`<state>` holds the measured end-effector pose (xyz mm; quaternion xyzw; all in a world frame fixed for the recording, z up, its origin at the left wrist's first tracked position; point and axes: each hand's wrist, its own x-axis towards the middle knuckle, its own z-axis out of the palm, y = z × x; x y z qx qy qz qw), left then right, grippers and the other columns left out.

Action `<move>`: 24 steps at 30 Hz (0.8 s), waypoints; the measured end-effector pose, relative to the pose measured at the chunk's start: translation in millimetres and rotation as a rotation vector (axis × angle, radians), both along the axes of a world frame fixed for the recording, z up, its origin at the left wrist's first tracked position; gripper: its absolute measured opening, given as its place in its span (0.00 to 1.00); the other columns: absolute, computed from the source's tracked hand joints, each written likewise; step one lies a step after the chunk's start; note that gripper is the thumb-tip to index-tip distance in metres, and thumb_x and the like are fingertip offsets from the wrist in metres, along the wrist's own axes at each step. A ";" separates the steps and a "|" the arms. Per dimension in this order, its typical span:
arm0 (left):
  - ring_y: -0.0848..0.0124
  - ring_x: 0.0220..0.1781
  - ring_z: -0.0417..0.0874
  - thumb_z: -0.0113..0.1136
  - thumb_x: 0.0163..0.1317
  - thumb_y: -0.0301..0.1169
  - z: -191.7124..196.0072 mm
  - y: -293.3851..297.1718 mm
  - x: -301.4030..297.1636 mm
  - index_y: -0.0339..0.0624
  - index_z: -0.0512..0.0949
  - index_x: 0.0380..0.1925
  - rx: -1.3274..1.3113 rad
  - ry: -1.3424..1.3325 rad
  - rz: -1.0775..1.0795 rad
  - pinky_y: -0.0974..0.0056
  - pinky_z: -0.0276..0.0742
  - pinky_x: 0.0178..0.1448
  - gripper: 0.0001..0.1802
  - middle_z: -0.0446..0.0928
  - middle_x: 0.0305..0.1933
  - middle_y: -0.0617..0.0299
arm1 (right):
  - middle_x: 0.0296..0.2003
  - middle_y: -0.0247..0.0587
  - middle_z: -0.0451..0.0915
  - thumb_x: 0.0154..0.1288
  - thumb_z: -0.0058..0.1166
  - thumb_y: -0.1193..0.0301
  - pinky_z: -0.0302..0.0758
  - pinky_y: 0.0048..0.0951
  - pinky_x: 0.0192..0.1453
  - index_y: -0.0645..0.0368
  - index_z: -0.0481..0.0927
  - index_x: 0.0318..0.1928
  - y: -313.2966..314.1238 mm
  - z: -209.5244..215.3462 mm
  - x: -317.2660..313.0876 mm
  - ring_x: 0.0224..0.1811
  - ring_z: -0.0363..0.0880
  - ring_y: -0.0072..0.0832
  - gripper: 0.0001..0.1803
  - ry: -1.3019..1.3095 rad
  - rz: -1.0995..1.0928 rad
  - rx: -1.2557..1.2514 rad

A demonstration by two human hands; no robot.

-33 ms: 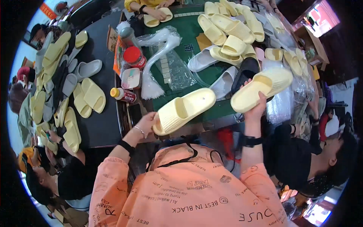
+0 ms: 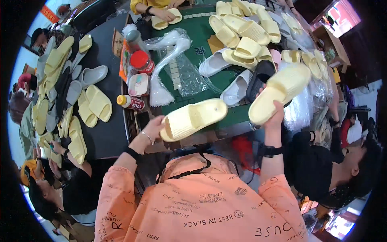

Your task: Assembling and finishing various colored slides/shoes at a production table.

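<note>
In my left hand point(image 2: 152, 129) is a pale yellow slide slipper point(image 2: 183, 123), gripped at its end on the left and held roughly level above the near table edge. My right hand point(image 2: 274, 113) grips a second pale yellow slipper point(image 2: 287, 84), tilted up to the right, with its fingers around the lower side. Just behind that slipper lie a black slipper point(image 2: 261, 76) and a white slipper point(image 2: 237, 88). Part of each hand's grip is hidden by the slipper it holds.
A pile of yellow slippers point(image 2: 246, 30) covers the back right of the green table. Clear plastic bags point(image 2: 186, 78), a red-lidded jar point(image 2: 141, 60) and a yellow-capped bottle point(image 2: 130, 101) stand left of centre. More slippers lie on a dark table point(image 2: 115, 52). Co-workers sit on both sides.
The left-hand slipper has shifted slightly left. The slipper in my right hand has turned a little, standing steeper, and its foot opening shows less.
</note>
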<state>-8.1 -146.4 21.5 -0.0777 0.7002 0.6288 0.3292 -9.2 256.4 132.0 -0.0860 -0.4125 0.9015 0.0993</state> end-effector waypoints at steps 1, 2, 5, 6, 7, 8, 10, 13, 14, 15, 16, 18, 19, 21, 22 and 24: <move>0.77 0.39 0.73 0.47 0.59 0.28 11.1 3.0 -17.3 0.34 0.68 0.44 -0.012 0.087 -0.070 0.72 0.71 0.42 0.14 0.73 0.38 0.62 | 0.49 0.49 0.68 0.47 0.45 0.65 0.66 0.36 0.53 0.70 0.61 0.52 7.3 -2.1 10.7 0.49 0.69 0.37 0.31 -0.050 0.154 0.014; 0.78 0.37 0.72 0.47 0.57 0.29 21.6 9.0 -35.9 0.34 0.70 0.43 -0.246 0.239 -0.203 0.72 0.69 0.41 0.14 0.74 0.35 0.63 | 0.49 0.48 0.69 0.46 0.47 0.68 0.67 0.34 0.52 0.71 0.62 0.51 13.0 -5.2 23.5 0.48 0.70 0.36 0.30 -0.102 0.309 0.028; 0.69 0.39 0.75 0.50 0.56 0.32 4.8 21.8 -83.3 0.36 0.71 0.42 -0.301 0.385 -0.345 0.67 0.70 0.43 0.15 0.76 0.38 0.57 | 0.47 0.42 0.71 0.43 0.53 0.77 0.69 0.30 0.48 0.68 0.66 0.49 -7.4 -27.5 47.3 0.45 0.72 0.30 0.27 -0.366 0.517 0.329; 0.65 0.39 0.76 0.51 0.55 0.33 1.2 31.2 -98.1 0.38 0.72 0.42 -0.391 0.463 -0.438 0.66 0.70 0.44 0.16 0.76 0.39 0.54 | 0.47 0.40 0.71 0.42 0.54 0.79 0.68 0.27 0.49 0.66 0.67 0.49 -22.7 -26.8 53.1 0.45 0.71 0.28 0.27 -0.384 0.637 0.336; 0.60 0.42 0.76 0.52 0.53 0.34 20.6 62.1 -108.5 0.41 0.72 0.43 -0.415 0.544 -0.482 0.64 0.69 0.47 0.17 0.75 0.40 0.52 | 0.45 0.39 0.73 0.45 0.54 0.76 0.68 0.26 0.48 0.64 0.68 0.49 -23.3 -45.5 57.6 0.45 0.71 0.27 0.26 -0.306 0.795 0.403; 0.60 0.42 0.76 0.52 0.53 0.34 23.9 80.3 -115.2 0.41 0.72 0.43 -0.396 0.573 -0.507 0.64 0.69 0.47 0.17 0.75 0.40 0.52 | 0.43 0.39 0.74 0.47 0.55 0.73 0.67 0.25 0.48 0.63 0.68 0.49 -27.5 -65.0 62.1 0.44 0.71 0.27 0.25 -0.208 0.957 0.484; 0.60 0.43 0.76 0.53 0.52 0.35 25.4 99.3 -126.9 0.41 0.72 0.43 -0.455 0.558 -0.513 0.64 0.69 0.47 0.18 0.75 0.40 0.52 | 0.40 0.41 0.75 0.50 0.55 0.66 0.66 0.26 0.47 0.61 0.68 0.48 -56.5 -75.8 51.0 0.43 0.71 0.28 0.24 -0.131 1.072 0.784; 0.59 0.41 0.76 0.54 0.52 0.34 17.0 105.6 -130.1 0.39 0.73 0.42 -0.490 0.707 -0.410 0.63 0.69 0.46 0.18 0.75 0.40 0.49 | 0.38 0.46 0.75 0.55 0.51 0.62 0.67 0.29 0.45 0.62 0.68 0.45 -91.7 -92.2 35.4 0.41 0.72 0.33 0.21 -0.175 1.098 0.988; 0.58 0.40 0.76 0.53 0.52 0.33 15.5 104.5 -126.9 0.38 0.73 0.42 -0.498 0.763 -0.340 0.62 0.70 0.45 0.17 0.75 0.40 0.48 | 0.37 0.49 0.75 0.55 0.50 0.60 0.67 0.31 0.44 0.62 0.69 0.43 -101.6 -104.2 33.3 0.40 0.73 0.37 0.20 -0.186 1.059 1.006; 0.57 0.42 0.74 0.53 0.52 0.32 13.4 98.0 -124.6 0.38 0.73 0.42 -0.398 0.644 -0.250 0.62 0.68 0.47 0.17 0.74 0.39 0.48 | 0.37 0.52 0.74 0.55 0.49 0.60 0.67 0.33 0.43 0.63 0.69 0.41 -114.4 -111.4 29.0 0.40 0.73 0.40 0.20 -0.191 1.033 1.113; 0.57 0.43 0.73 0.52 0.53 0.32 15.9 92.7 -118.9 0.38 0.73 0.41 -0.457 0.643 -0.206 0.62 0.67 0.48 0.16 0.73 0.39 0.49 | 0.36 0.54 0.74 0.56 0.49 0.60 0.68 0.35 0.42 0.63 0.69 0.40 -124.3 -118.4 23.6 0.39 0.72 0.44 0.19 -0.202 1.002 1.219; 0.57 0.45 0.71 0.52 0.53 0.30 8.4 71.8 -97.7 0.39 0.73 0.39 -0.547 0.809 -0.077 0.61 0.65 0.50 0.13 0.72 0.38 0.50 | 0.34 0.54 0.74 0.55 0.48 0.62 0.67 0.37 0.40 0.63 0.68 0.37 -147.7 -129.8 21.4 0.38 0.72 0.45 0.16 -0.268 0.850 1.177; 0.56 0.44 0.70 0.51 0.52 0.29 25.5 86.4 -79.3 0.38 0.72 0.39 -0.640 0.846 0.019 0.60 0.66 0.49 0.13 0.71 0.39 0.50 | 0.32 0.53 0.74 0.55 0.48 0.64 0.67 0.39 0.39 0.63 0.68 0.34 -146.0 -137.9 21.1 0.37 0.71 0.47 0.14 -0.346 0.692 1.136; 0.57 0.40 0.70 0.50 0.51 0.26 20.1 87.3 -41.8 0.35 0.70 0.35 -0.765 0.901 0.225 0.59 0.66 0.45 0.10 0.70 0.34 0.52 | 0.31 0.52 0.73 0.54 0.48 0.65 0.67 0.39 0.38 0.63 0.69 0.33 -143.9 -146.1 21.9 0.36 0.71 0.47 0.13 -0.233 0.561 1.165; 0.57 0.37 0.69 0.50 0.50 0.24 20.2 90.9 -23.9 0.35 0.69 0.31 -0.796 0.841 0.229 0.59 0.65 0.44 0.07 0.69 0.31 0.53 | 0.29 0.51 0.73 0.53 0.48 0.66 0.67 0.40 0.37 0.63 0.70 0.33 -142.1 -148.6 23.2 0.34 0.71 0.47 0.12 -0.118 0.436 1.193; 0.70 0.27 0.70 0.49 0.52 0.24 27.9 107.2 14.1 0.35 0.68 0.27 -0.516 0.668 0.299 0.68 0.67 0.32 0.04 0.67 0.26 0.56 | 0.28 0.50 0.73 0.51 0.48 0.70 0.67 0.40 0.37 0.62 0.72 0.30 -126.4 -144.7 27.3 0.33 0.70 0.46 0.08 -0.134 0.307 1.119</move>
